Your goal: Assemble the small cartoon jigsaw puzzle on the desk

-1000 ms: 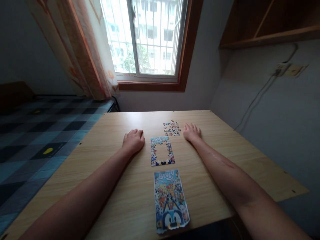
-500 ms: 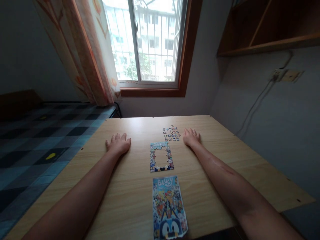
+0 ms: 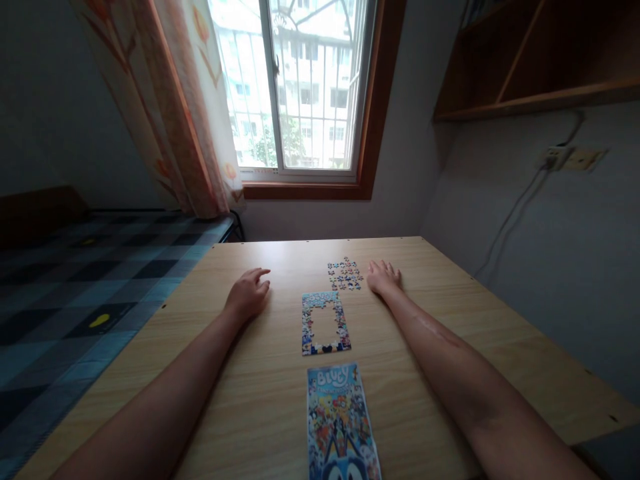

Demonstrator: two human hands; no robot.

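Observation:
A jigsaw puzzle (image 3: 307, 328) lies on the table, its border joined around a bare middle. Beyond it, several loose puzzle pieces (image 3: 350, 273) are spread out flat. My right hand (image 3: 383, 276) rests on the tabletop just right of those pieces, fingers spread and holding nothing. To the left of the puzzle, my left hand (image 3: 249, 293) is turned inward with its fingers apart and pointing right; nothing is in it. Closest to me is a Bluey picture sheet or packet (image 3: 338, 417), cut off by the bottom of the view.
The wooden table (image 3: 270, 413) reaches toward the wall under a barred window (image 3: 315, 100). A bed (image 3: 125, 267) with a checked cover adjoins its left side. On the right wall are a shelf (image 3: 530, 100) and a socket with a cable (image 3: 555, 157).
My left hand has lifted from lying flat and turned toward the right. My right hand stays in place. The view has tipped up slightly, so things sit lower.

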